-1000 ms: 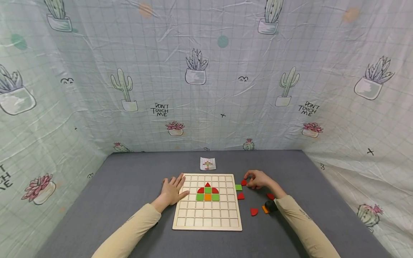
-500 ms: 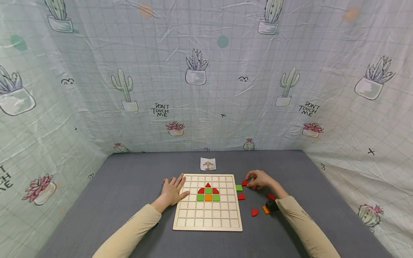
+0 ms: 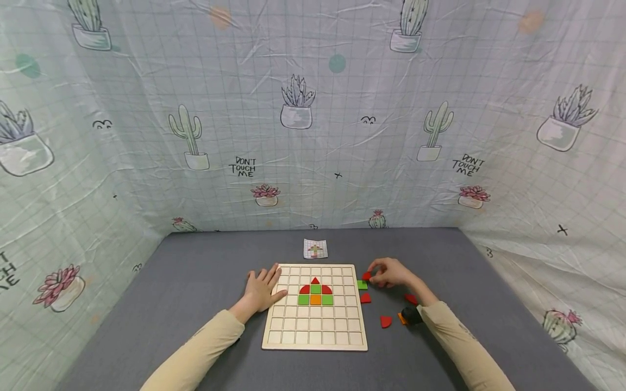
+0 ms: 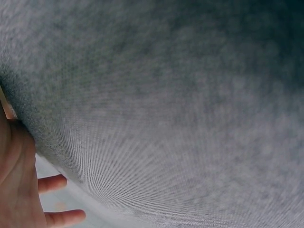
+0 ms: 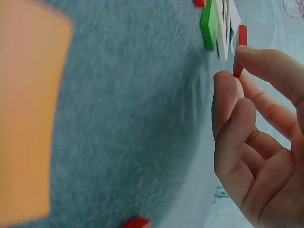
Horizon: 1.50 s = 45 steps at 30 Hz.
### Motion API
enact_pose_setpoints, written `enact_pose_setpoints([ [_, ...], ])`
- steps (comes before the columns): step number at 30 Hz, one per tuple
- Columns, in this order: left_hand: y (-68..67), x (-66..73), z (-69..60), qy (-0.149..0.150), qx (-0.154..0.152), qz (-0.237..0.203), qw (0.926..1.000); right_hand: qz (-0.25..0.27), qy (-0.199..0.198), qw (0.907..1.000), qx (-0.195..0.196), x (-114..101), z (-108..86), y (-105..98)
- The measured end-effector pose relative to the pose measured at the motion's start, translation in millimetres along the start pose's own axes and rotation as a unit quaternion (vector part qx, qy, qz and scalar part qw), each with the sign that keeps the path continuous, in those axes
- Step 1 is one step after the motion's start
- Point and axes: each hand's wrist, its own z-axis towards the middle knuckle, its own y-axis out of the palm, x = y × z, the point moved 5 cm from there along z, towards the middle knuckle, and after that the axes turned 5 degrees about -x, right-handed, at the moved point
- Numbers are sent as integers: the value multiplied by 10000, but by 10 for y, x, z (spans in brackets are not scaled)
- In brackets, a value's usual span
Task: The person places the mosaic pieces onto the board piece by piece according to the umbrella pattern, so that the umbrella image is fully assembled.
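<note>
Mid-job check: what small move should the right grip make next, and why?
I'd likely ease the red piece left over the wooden board: the right grip pinches it just right of the board, the left grip rests on the opposite edge, and bare squares surround the coloured pattern.

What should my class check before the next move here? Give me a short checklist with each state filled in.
1. Piece gripped: ok; the right hand pinches a red piece.
2. Piece over the board: not ok; it is off the right edge.
3. Board steadied: ok; the left hand rests at its left edge.
4. Pattern card uncovered: ok, beyond the board.
5. Held piece's shape right: cannot tell; fingers partly hide it.
6. Three nearest rows bare: ok.
</note>
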Motion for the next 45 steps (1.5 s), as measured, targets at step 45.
enact_pose_setpoints([
  [45,60,-8,41,-35,-117,214,9997,-31,-1157,9895,-866,-858,192,630],
])
